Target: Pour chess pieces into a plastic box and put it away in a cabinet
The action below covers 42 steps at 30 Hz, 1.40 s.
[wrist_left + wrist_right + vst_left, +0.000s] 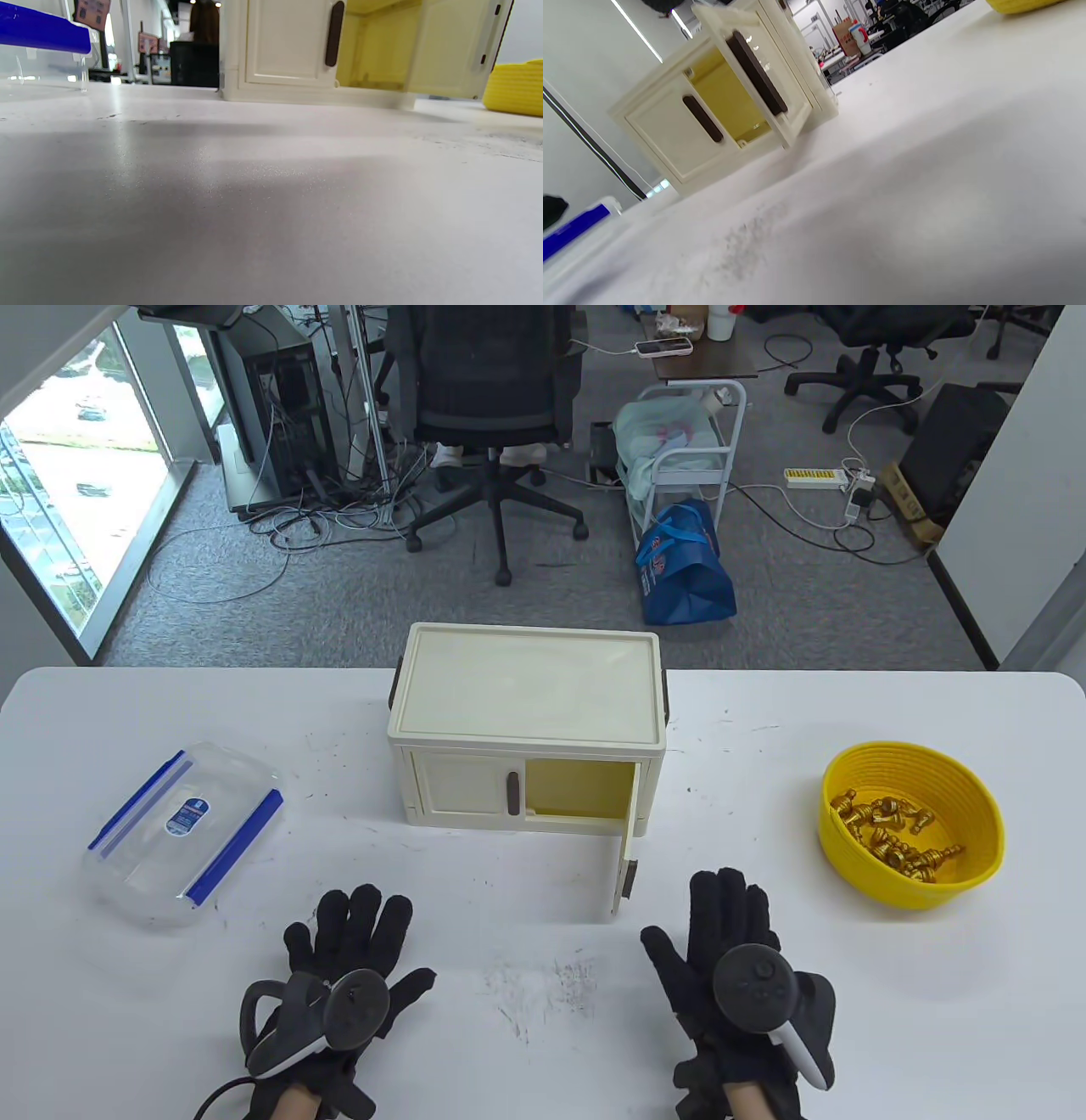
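Both the left hand [339, 976] and right hand [738, 976] lie flat on the white tabletop [848, 1027], fingers spread, holding nothing; seemingly at rest. Ahead stands the cream cabinet [526, 712], 1 door swung open for storing; the clear plastic box [182, 831], probably lidded, lies left; the ribbed yellow bowl [976, 806] holds glossy gold chess pieces [899, 831] right.

Grey carpet [339, 594], black office chair [488, 398], window [76, 475] left.
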### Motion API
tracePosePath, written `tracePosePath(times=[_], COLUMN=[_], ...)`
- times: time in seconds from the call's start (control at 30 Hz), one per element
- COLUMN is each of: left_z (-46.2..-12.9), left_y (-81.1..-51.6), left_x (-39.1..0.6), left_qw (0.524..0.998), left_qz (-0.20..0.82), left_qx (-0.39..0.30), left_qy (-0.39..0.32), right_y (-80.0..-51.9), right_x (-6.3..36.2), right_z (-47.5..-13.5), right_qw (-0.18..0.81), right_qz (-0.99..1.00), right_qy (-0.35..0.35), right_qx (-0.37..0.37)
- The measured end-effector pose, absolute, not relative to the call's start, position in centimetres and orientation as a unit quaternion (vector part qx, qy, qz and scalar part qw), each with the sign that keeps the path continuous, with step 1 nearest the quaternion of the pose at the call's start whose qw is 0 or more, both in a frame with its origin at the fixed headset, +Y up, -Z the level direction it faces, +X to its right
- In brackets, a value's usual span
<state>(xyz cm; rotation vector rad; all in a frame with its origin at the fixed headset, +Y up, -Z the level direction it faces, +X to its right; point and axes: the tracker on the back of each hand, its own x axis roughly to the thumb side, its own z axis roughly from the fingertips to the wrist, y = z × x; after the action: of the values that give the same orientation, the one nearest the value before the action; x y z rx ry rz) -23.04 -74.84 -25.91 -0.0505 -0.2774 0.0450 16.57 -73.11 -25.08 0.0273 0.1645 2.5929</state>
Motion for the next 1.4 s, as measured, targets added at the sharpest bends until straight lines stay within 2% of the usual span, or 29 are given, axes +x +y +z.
tracePosePath(times=[0.1, 0.17, 0.3, 0.47, 0.57, 0.67, 0.83, 0.93, 1.13, 1.2, 1.33, 1.4], left_z=[-26.0, -26.0, -26.1, -26.5, -27.6, -29.3, -33.2, -35.7, -40.1, -41.0, -42.3, -42.6], left_y=[-75.0, -75.1, -75.0, -74.9, -74.5, -72.8, -69.5, -67.9, -68.1, -68.5, -68.9, -68.9], left_x=[-23.0, -23.0, -23.2, -22.7, -21.5, -19.6, -16.3, -14.1, -10.9, -10.1, -9.2, -8.7], left_qw=[0.990, 0.990, 0.991, 0.993, 0.994, 0.994, 0.993, 0.993, 0.990, 0.990, 0.989, 0.987], left_qz=[0.018, 0.017, 0.026, 0.063, 0.079, 0.051, 0.071, 0.091, 0.088, 0.075, 0.069, 0.098], left_qx=[-0.029, -0.032, -0.033, -0.034, -0.057, -0.089, -0.092, -0.067, -0.004, 0.009, -0.003, -0.021], left_qy=[-0.137, -0.134, -0.130, -0.088, -0.059, -0.036, -0.007, 0.026, 0.111, 0.118, 0.129, 0.125], right_y=[-75.2, -75.5, -76.0, -76.3, -76.4, -76.6, -76.6, -76.7, -77.0, -77.0, -77.0, -77.1], right_x=[16.2, 15.9, 15.8, 16.3, 16.7, 17.0, 17.4, 17.7, 18.3, 18.5, 18.8, 18.9], right_z=[-25.8, -26.2, -26.2, -26.1, -26.3, -26.5, -26.4, -26.5, -26.6, -26.6, -26.7, -26.7], right_qw=[0.214, 0.179, 0.175, 0.188, 0.203, 0.216, 0.232, 0.245, 0.263, 0.270, 0.280, 0.283], right_qz=[0.972, 0.974, 0.974, 0.970, 0.966, 0.962, 0.958, 0.954, 0.947, 0.946, 0.942, 0.941], right_qy=[0.096, 0.139, 0.141, 0.154, 0.157, 0.167, 0.167, 0.172, 0.180, 0.179, 0.183, 0.184], right_qx=[0.003, -0.007, -0.018, -0.017, -0.021, -0.022, -0.025, -0.028, -0.033, -0.031, -0.032, -0.033])
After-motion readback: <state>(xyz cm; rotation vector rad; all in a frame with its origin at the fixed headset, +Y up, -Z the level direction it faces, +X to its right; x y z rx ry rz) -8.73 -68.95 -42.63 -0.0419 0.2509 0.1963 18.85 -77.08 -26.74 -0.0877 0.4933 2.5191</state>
